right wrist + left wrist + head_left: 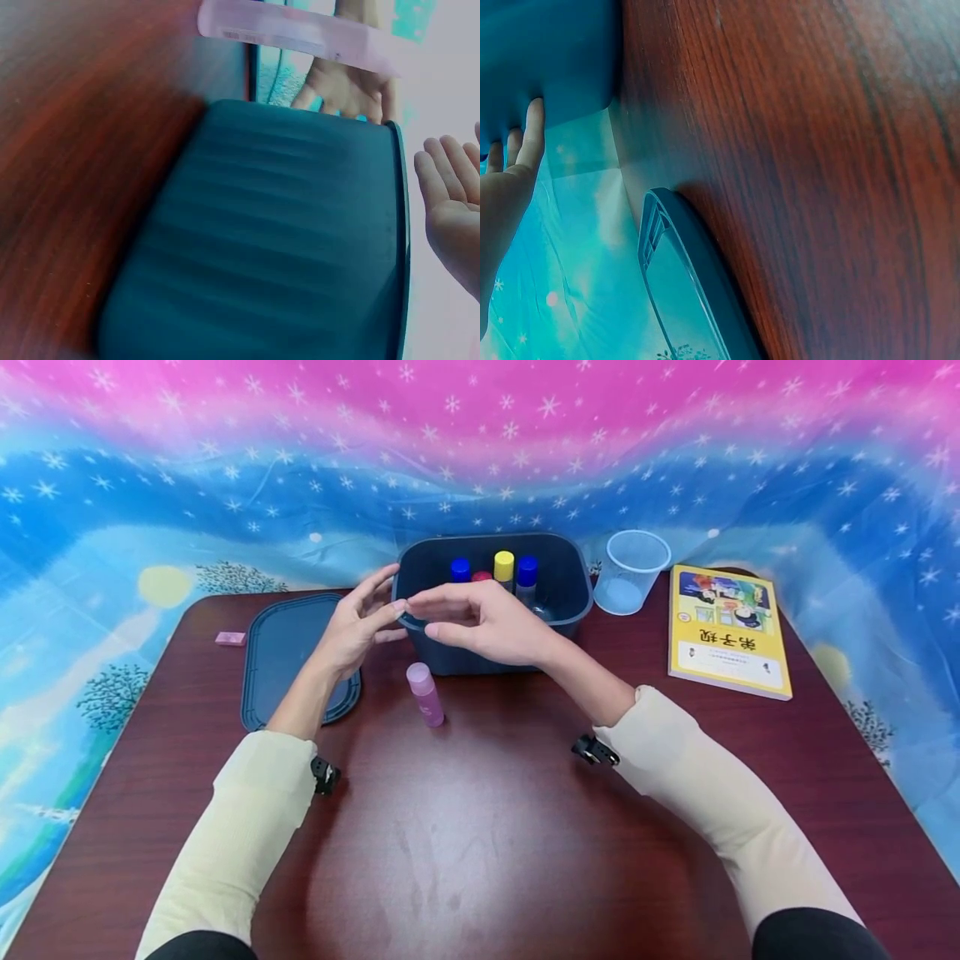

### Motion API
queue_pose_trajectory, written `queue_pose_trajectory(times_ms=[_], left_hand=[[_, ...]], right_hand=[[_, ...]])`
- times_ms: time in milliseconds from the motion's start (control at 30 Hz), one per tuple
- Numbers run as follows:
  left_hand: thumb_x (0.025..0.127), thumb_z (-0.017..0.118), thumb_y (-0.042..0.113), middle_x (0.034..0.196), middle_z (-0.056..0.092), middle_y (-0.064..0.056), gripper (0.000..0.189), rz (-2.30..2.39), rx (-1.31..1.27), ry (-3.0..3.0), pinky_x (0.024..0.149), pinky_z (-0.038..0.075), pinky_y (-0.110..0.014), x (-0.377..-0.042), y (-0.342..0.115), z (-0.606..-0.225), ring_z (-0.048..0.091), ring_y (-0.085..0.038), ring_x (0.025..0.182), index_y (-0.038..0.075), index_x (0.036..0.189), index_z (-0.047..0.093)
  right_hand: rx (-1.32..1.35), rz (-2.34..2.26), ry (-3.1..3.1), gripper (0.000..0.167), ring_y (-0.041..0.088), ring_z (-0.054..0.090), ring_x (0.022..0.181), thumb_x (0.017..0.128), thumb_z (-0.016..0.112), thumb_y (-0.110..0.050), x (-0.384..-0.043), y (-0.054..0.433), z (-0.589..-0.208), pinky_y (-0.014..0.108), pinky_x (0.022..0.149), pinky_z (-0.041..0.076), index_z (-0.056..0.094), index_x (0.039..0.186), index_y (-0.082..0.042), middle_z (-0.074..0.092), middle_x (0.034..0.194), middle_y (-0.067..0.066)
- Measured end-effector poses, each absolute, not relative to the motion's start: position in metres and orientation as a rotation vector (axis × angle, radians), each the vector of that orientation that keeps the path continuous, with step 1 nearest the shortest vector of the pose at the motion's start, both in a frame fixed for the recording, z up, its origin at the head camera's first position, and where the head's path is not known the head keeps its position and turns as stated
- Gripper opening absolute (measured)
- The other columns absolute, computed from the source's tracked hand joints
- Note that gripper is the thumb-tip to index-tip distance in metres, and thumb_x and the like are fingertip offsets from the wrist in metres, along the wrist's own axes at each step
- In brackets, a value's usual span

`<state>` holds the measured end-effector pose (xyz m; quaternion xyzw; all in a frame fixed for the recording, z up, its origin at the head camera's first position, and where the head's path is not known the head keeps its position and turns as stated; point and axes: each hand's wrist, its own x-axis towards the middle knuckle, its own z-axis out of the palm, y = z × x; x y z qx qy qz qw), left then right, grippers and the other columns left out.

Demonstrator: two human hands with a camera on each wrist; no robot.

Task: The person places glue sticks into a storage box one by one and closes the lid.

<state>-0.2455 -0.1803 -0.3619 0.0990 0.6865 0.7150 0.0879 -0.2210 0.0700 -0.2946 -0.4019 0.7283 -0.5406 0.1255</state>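
My left hand (358, 622) is at the left end of a dark storage bin (487, 656). Its fingers (532, 139) extend along the bin's side wall, with the thumb near the rim. Over the bin's front left rim reaches my right hand (491, 625), fingers stretched to the left and nothing in it; its palm faces the camera in the right wrist view. Inside the bin stand bottles with a yellow cap (504, 562) and blue caps (528, 568), beside a red item (481, 576), partly hidden by the right hand. A pink bottle (426, 695) stands on the table before the bin.
The bin's dark lid (281, 647) lies at the left, with a small pink block (230, 638) beyond it. Right of the bin are a clear plastic cup (628, 578) and a yellow book (727, 631). A patterned cloth hangs behind the brown table (465, 827).
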Motion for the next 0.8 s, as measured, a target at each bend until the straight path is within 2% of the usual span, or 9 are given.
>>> queue_pose_trajectory(times_ms=[200, 533, 733, 800], left_hand=[[0.101, 0.064, 0.024, 0.165, 0.024, -0.009, 0.065, 2.128, 0.298, 2.05, 0.103, 0.047, -0.057, -0.245, -0.18, -0.362, 0.037, -0.031, 0.144, 0.022, 0.159, 0.036], [0.101, 0.065, 0.025, 0.164, 0.026, -0.008, 0.064, 2.115, 0.277, 2.079, 0.095, 0.056, -0.039, -0.246, -0.182, -0.364, 0.038, -0.03, 0.144, 0.024, 0.158, 0.038], [0.1, 0.065, 0.024, 0.162, 0.032, -0.009, 0.063, 2.134, 0.288, 2.073, 0.104, 0.047, -0.056, -0.245, -0.18, -0.363, 0.039, -0.031, 0.142, 0.022, 0.158, 0.039], [0.1, 0.065, 0.023, 0.161, 0.033, -0.009, 0.063, 2.138, 0.293, 2.07, 0.104, 0.046, -0.058, -0.244, -0.179, -0.362, 0.04, -0.032, 0.142, 0.022, 0.158, 0.039]], right_hand=[[-1.173, -1.591, 2.042, 0.04, 0.017, 0.06, 0.127, 0.1, 0.062, -0.004, -0.216, 0.069, -0.305, 0.034, 0.102, 0.051, 0.058, 0.139, 0.004, 0.062, 0.137, 0.018], [-1.163, -1.524, 1.991, 0.044, 0.016, 0.058, 0.129, 0.1, 0.064, -0.007, -0.208, 0.063, -0.314, 0.032, 0.105, 0.049, 0.056, 0.142, 0.002, 0.062, 0.139, 0.012], [-1.121, -1.496, 1.926, 0.05, 0.016, 0.056, 0.131, 0.096, 0.069, -0.007, -0.206, 0.055, -0.326, 0.033, 0.106, 0.048, 0.055, 0.143, 0.003, 0.059, 0.142, 0.012], [-1.115, -1.478, 1.937, 0.052, 0.014, 0.056, 0.131, 0.095, 0.071, -0.009, -0.207, 0.052, -0.331, 0.032, 0.105, 0.048, 0.055, 0.143, 0.001, 0.06, 0.142, 0.009]])
